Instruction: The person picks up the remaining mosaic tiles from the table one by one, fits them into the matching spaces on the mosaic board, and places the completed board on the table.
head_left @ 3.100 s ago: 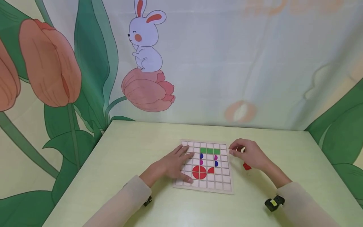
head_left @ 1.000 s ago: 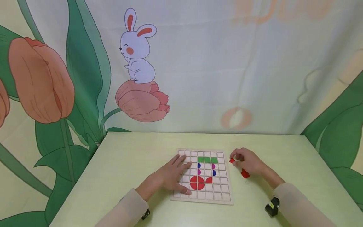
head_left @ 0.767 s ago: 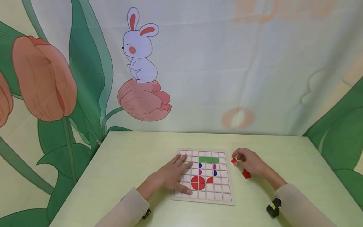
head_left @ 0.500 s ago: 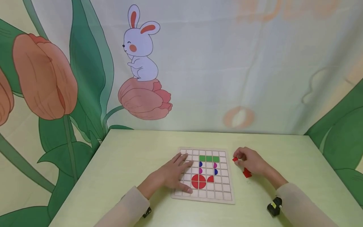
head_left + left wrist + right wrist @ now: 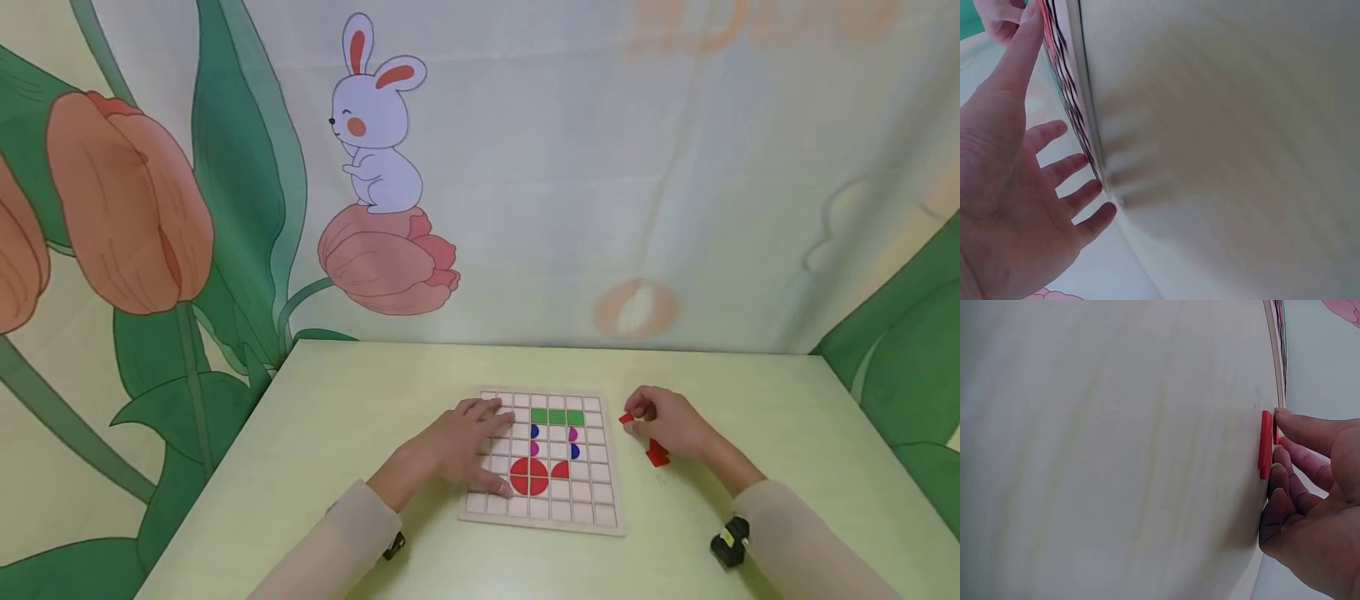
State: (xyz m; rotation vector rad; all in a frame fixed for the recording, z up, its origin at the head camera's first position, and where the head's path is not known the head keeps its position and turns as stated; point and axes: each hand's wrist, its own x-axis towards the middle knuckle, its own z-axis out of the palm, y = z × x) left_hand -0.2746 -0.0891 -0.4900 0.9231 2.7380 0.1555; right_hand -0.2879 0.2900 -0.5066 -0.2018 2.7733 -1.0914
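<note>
A pale wooden board [image 5: 582, 508], ruled into squares, lies on the table. My left hand [image 5: 467, 446] rests on its left side with fingers spread; the left wrist view shows the fingertips [image 5: 1105, 219] at the board's edge. Red quarter circles [image 5: 528, 477], green squares [image 5: 557, 417] and small blue and magenta half circles [image 5: 574, 451] sit in the board's squares. To the right of the board, my right hand [image 5: 671, 421] pinches a small red piece [image 5: 627, 418] between thumb and finger. Another red piece [image 5: 657, 455] lies on the table under that hand, partly hidden by it.
The pale yellow table [image 5: 360, 392] meets a printed curtain [image 5: 525, 167] with a rabbit and tulips at the back. A black wrist camera [image 5: 730, 542] shows by the right sleeve [image 5: 795, 533], and another dark device [image 5: 393, 546] by the left.
A red piece now shows in my right fingertips, where none was visible three seconds ago. The right hand has shifted slightly right, away from the board. My left hand stays on the board.
</note>
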